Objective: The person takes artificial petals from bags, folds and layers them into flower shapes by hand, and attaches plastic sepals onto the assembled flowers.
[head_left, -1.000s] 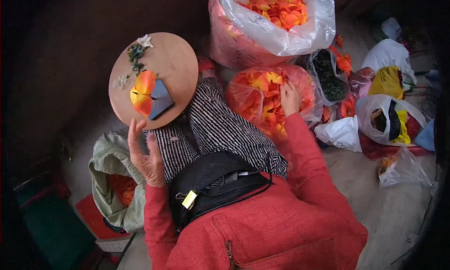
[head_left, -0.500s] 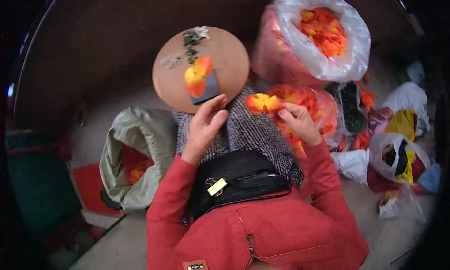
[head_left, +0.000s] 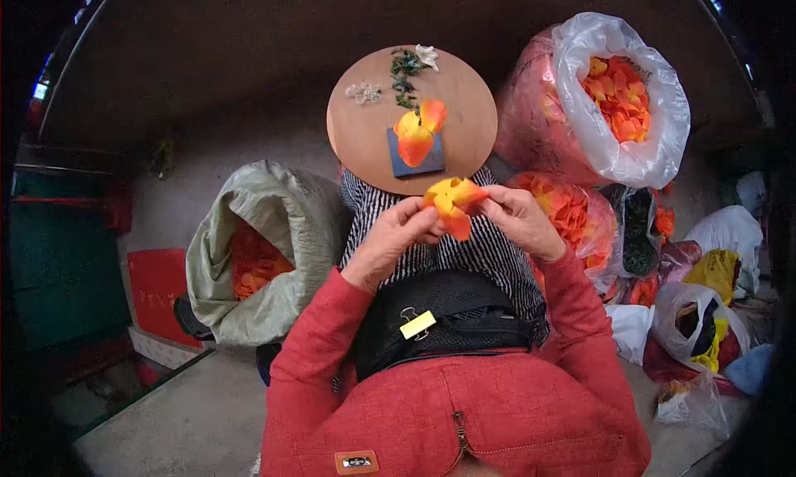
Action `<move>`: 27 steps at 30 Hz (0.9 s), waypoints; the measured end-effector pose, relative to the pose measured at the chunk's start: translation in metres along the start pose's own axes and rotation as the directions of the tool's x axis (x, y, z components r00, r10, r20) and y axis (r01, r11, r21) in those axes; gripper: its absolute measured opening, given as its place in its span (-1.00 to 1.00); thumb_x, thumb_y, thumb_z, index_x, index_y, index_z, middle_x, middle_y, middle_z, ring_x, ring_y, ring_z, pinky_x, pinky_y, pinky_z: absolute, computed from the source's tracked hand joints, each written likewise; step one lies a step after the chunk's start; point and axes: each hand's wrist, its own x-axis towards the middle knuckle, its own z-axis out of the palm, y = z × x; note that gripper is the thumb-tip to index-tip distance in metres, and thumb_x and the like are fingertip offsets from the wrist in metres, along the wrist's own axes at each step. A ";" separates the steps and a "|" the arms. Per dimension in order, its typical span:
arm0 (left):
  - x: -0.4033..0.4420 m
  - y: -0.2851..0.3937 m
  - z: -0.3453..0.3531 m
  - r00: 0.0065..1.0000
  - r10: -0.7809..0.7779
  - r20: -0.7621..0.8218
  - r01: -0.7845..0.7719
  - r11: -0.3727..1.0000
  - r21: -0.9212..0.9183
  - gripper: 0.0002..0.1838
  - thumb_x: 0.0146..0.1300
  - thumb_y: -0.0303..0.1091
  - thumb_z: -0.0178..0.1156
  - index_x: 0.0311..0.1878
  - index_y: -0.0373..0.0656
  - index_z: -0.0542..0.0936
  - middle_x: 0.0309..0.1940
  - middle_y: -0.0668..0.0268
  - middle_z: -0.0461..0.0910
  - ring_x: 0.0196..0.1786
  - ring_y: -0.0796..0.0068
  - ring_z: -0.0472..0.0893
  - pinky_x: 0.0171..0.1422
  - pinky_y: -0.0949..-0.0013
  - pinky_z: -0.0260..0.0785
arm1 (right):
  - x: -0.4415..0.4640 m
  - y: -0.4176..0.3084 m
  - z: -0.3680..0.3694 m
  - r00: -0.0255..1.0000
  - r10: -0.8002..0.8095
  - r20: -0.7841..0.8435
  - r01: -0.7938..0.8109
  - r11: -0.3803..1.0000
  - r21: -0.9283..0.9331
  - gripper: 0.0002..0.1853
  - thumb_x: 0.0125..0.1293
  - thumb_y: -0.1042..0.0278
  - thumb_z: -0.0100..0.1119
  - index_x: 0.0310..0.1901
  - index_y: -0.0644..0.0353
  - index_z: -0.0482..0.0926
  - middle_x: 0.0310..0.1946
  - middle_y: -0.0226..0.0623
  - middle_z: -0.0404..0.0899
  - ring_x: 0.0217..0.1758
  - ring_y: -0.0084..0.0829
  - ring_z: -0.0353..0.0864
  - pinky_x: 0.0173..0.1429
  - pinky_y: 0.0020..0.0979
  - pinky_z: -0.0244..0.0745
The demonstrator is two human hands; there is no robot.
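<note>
An orange-and-yellow petal piece [head_left: 453,202] is held between my two hands above my lap. My left hand [head_left: 400,230] pinches its left side with thumb and fingers. On its right edge, my right hand [head_left: 524,220] grips it between thumb and fingers. Just beyond, a round wooden table [head_left: 468,92] bears a dark blue block [head_left: 427,164], with another orange-and-yellow petal piece [head_left: 416,139] resting on top. Green leafy pieces [head_left: 405,75], a white flower piece [head_left: 427,57] and small clear pieces [head_left: 363,92] lie toward its far side.
A pale green sack [head_left: 307,286] with orange petals stands at the left. To the right are a large plastic bag of petals [head_left: 572,71], a smaller petal bag [head_left: 572,216] and a bag of green pieces [head_left: 638,237]. More bags [head_left: 701,311] lie farther right.
My right hand has lifted a petal piece out of the smaller bag and brought it over my lap. My left hand has moved in and taken hold of it. The view has shifted.
</note>
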 end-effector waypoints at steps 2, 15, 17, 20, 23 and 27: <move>-0.002 -0.002 -0.001 1.000 -0.005 -0.020 0.002 0.990 -0.138 -0.59 0.27 -0.16 0.07 0.05 -0.26 0.42 -0.17 0.33 0.53 -0.13 0.57 0.54 -0.01 0.44 0.39 | 0.002 0.003 0.000 1.000 0.001 -0.002 -0.001 1.000 -0.017 -0.76 0.33 0.46 -0.10 -0.08 0.37 0.49 -0.28 -0.38 0.57 -0.19 -0.62 0.51 -0.06 -0.56 0.41; 0.001 0.005 -0.008 0.999 0.003 -0.047 -0.014 0.972 -0.234 -0.53 0.31 -0.04 -0.02 0.07 -0.27 0.44 -0.17 0.25 0.54 -0.11 0.52 0.54 -0.01 0.41 0.38 | 0.015 -0.002 -0.003 0.991 -0.108 0.081 0.130 0.924 -0.360 -0.80 0.24 0.46 -0.03 -0.16 0.33 0.51 -0.44 -0.15 0.57 -0.36 -0.41 0.57 -0.26 -0.44 0.42; 0.001 0.002 -0.007 0.998 0.011 -0.068 -0.022 0.986 -0.167 -0.52 0.29 -0.05 0.01 0.08 -0.26 0.42 -0.17 0.28 0.54 -0.17 0.55 0.55 -0.07 0.43 0.40 | 0.016 -0.005 -0.003 0.985 -0.144 0.099 0.171 0.906 -0.386 -0.80 0.22 0.46 -0.03 -0.18 0.32 0.52 -0.44 -0.12 0.56 -0.36 -0.33 0.59 -0.27 -0.41 0.43; -0.004 0.010 -0.004 0.999 -0.026 0.046 0.033 0.988 -0.154 -0.55 0.26 -0.11 0.08 0.08 -0.25 0.40 -0.16 0.30 0.53 -0.18 0.55 0.55 -0.10 0.42 0.42 | 0.017 -0.008 -0.002 0.986 -0.131 0.108 0.164 0.899 -0.405 -0.81 0.20 0.46 -0.03 -0.20 0.31 0.52 -0.45 -0.08 0.55 -0.38 -0.27 0.59 -0.29 -0.37 0.43; -0.003 0.005 -0.005 0.999 0.003 0.037 0.004 0.981 -0.192 -0.57 0.22 -0.18 0.15 0.05 -0.25 0.41 -0.17 0.31 0.53 -0.18 0.53 0.55 -0.12 0.42 0.44 | 0.018 -0.007 -0.002 0.980 -0.171 0.103 0.197 0.898 -0.394 -0.82 0.19 0.46 -0.03 -0.22 0.31 0.52 -0.46 -0.06 0.54 -0.40 -0.25 0.58 -0.31 -0.36 0.42; -0.004 0.006 -0.001 1.000 -0.004 0.031 0.014 0.945 -0.326 -0.58 0.20 -0.21 0.18 0.03 -0.26 0.41 -0.17 0.30 0.53 -0.18 0.50 0.55 -0.11 0.39 0.45 | 0.017 -0.006 -0.003 0.981 -0.169 0.096 0.194 0.892 -0.409 -0.82 0.19 0.46 -0.03 -0.22 0.31 0.52 -0.48 -0.06 0.53 -0.41 -0.24 0.58 -0.32 -0.35 0.42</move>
